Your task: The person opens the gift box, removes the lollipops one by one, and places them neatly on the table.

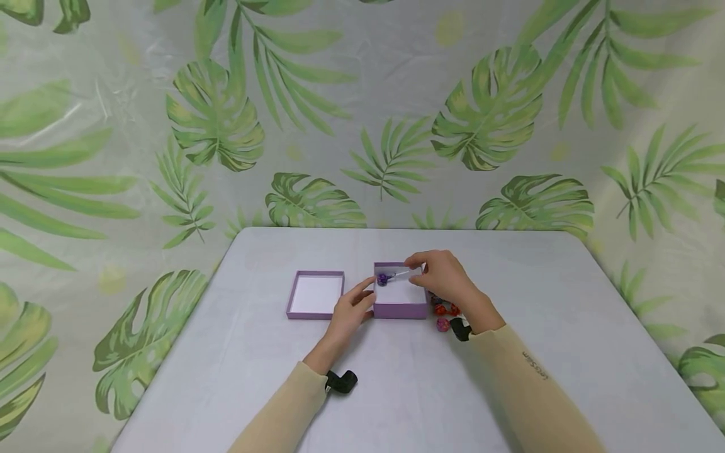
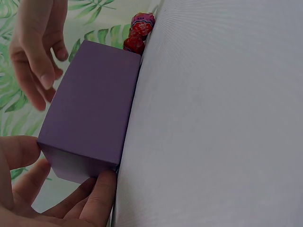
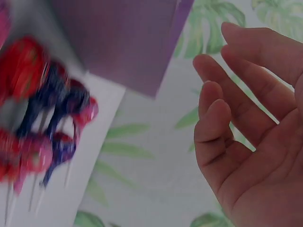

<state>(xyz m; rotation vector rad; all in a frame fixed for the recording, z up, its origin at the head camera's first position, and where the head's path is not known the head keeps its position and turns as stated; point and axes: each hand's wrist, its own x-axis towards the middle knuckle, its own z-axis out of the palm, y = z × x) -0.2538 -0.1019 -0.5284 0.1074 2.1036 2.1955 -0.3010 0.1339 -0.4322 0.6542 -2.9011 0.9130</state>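
Observation:
A purple box with a white inside stands on the table, its top uncovered. Inside, near the far left corner, a purple-wrapped lollipop lies with its white stick pointing right. My right hand hovers over the box's right side near the stick's end. In the right wrist view its fingers are loosely bent and apart, with nothing between them. My left hand rests against the box's left wall. The left wrist view shows its spread fingertips touching that side near the table.
A shallow purple lid with a white inside lies left of the box. Beside the box's right wall, partly behind my right wrist, are several wrapped lollipops in red, pink and dark blue. A leaf-patterned sheet hangs behind the white table.

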